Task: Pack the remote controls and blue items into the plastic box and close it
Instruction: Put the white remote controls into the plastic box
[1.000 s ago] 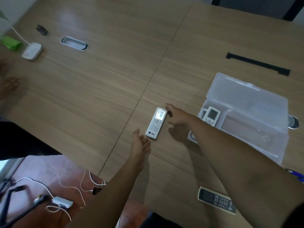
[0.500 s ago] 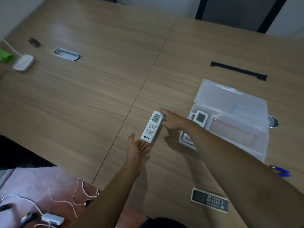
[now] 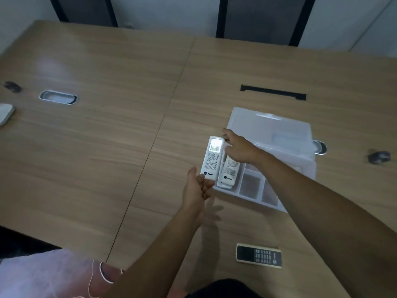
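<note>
Head view: a slim white plastic remote (image 3: 211, 159) with a lit screen, grey rubber keys and an unreadable round logo is held over the wood-grain surface (image 3: 96, 151), just beside the clear plastic box (image 3: 277, 134). Right hand (image 3: 237, 148) fingers pinch its top; left hand (image 3: 196, 186) fingers grip its base. A second white remote (image 3: 229, 173) lies in the box's left compartment; a dark remote (image 3: 258, 255) lies nearer.

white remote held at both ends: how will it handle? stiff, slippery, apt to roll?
The white remote looks like a rigid plastic bar, so it should not sag between the left hand and right hand. Its flat shape makes rolling unlikely. The smooth casing may slip in fingertip grips.
</note>
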